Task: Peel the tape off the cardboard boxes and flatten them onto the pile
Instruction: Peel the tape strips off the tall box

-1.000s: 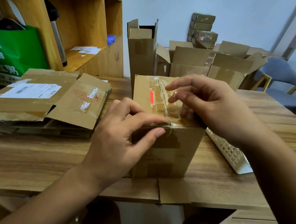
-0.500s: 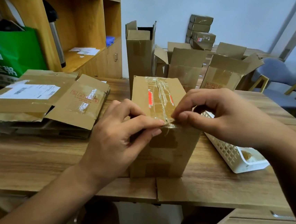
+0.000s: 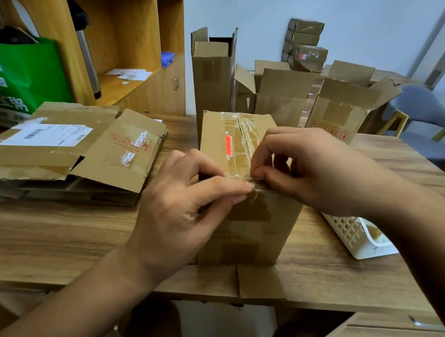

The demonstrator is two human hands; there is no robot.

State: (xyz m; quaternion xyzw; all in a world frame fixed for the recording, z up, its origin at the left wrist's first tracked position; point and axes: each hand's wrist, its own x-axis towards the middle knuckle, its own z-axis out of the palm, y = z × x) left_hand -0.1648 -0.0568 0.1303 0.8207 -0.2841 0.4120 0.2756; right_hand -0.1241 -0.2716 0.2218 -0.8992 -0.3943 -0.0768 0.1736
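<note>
A closed cardboard box [image 3: 253,228] stands upright on the wooden table [image 3: 60,234] in front of me, its top sealed with clear tape [image 3: 241,143] bearing red marks. My left hand [image 3: 185,208] grips the box's near top edge, thumb and fingers curled round the corner. My right hand [image 3: 305,171] pinches the tape's end at that same edge, just beside the left fingertips. A pile of flattened boxes [image 3: 62,150] lies at the left of the table.
Three open upright boxes [image 3: 279,97] stand at the table's far side. A white plastic basket [image 3: 358,238] lies right of the box, partly under my right arm. A green bag [image 3: 20,78] and wooden shelves stand at the left; a grey chair [image 3: 424,120] sits at the right.
My right hand came down from the box top to the near edge and closed its fingers on the tape's end. My left hand kept its grip on the box.
</note>
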